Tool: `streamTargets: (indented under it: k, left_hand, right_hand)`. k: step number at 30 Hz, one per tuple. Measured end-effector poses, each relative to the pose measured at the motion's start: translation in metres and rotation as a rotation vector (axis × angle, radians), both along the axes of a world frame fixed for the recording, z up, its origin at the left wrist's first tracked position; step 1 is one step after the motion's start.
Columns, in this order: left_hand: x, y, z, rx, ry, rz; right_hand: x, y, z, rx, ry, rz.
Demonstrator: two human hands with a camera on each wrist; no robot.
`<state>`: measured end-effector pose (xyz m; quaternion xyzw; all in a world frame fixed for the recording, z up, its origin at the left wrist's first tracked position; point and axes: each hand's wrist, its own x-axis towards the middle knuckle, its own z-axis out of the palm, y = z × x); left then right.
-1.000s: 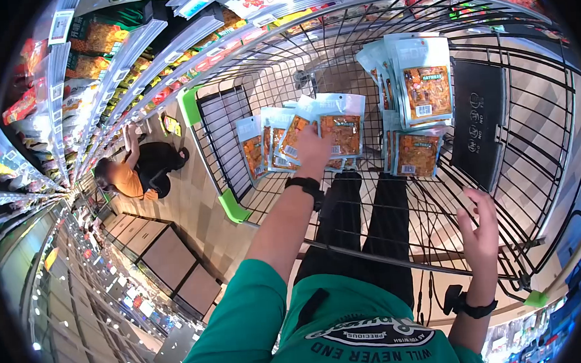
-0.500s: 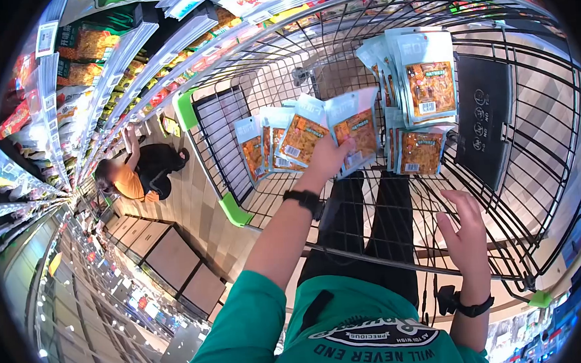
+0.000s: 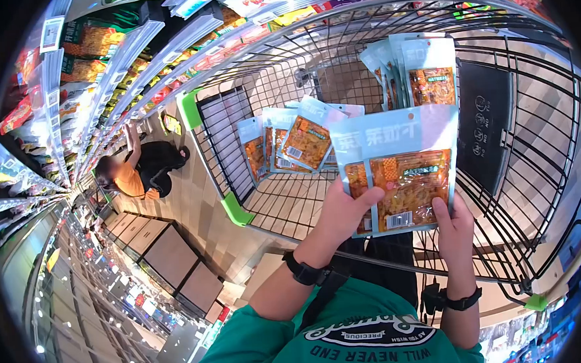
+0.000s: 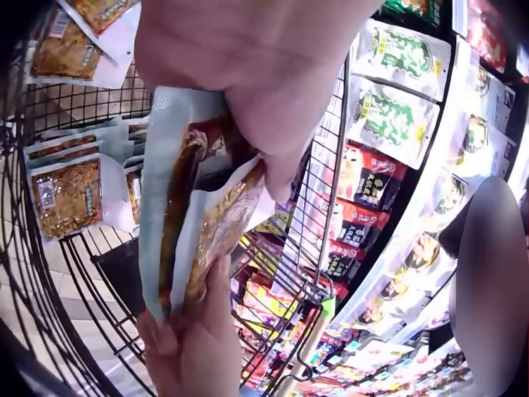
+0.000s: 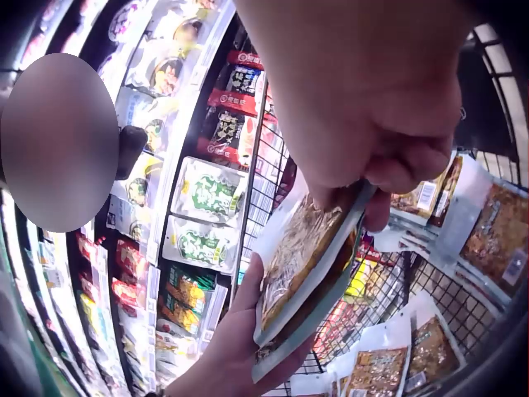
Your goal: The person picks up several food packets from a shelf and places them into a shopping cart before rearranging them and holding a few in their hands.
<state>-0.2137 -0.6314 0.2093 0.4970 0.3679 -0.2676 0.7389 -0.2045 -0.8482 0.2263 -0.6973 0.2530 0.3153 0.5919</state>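
Observation:
Two light-blue snack pouches with orange-brown contents are held between both hands over the front of the cart. The front pouch [image 3: 413,198] overlaps the other pouch [image 3: 357,181], whose left strip shows behind it. My left hand [image 3: 338,215] grips them at the left side, its thumb across the front. At the lower right, my right hand [image 3: 457,228] pinches the edge, thumb on the front face. In the left wrist view the pouches [image 4: 198,207] stand slightly apart at the top, seen from their edges. The fingers behind the pouches are hidden in the head view.
A wire shopping cart [image 3: 285,208] surrounds the work. Fanned pouches [image 3: 307,144] lie in its left part; upright pouches [image 3: 432,85] stand at the right beside a black panel [image 3: 481,125]. Shelves of packaged food [image 3: 93,44] line the far side. A person [image 3: 133,180] crouches at the left.
My left hand has lifted pouches from the left pile and brought them right and towards my body. My right hand, earlier holding nothing, has come up and now grips them too.

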Motion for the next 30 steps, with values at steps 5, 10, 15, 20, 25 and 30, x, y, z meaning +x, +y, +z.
streamTargets:
  k: [5, 10, 15, 20, 25, 30]
  left_hand:
    - [-0.005, 0.002, -0.005, 0.009, -0.106, 0.035]
    - [0.001, 0.005, -0.002, -0.053, -0.196, 0.002]
    - [0.010, -0.002, 0.007, -0.029, -0.157, -0.111]
    - [-0.004, -0.018, -0.026, 0.011, -0.137, -0.619]
    - [-0.012, -0.050, -0.099, 0.034, -0.048, -0.684]
    - [0.007, -0.032, -0.147, 0.647, 0.030, -1.406]
  right_hand:
    - [-0.008, -0.019, -0.009, 0.075, -0.047, -0.132]
    - [-0.001, -0.021, 0.001, 0.105, 0.026, -0.134]
    - [0.018, -0.028, 0.014, 0.006, 0.260, 0.256]
    - [0.000, -0.048, 0.007, -0.459, -0.167, 0.799]
    - [0.015, -0.068, 0.032, -0.495, -0.080, 0.367]
    - [0.019, -0.065, 0.038, -0.489, -0.139, 0.450]
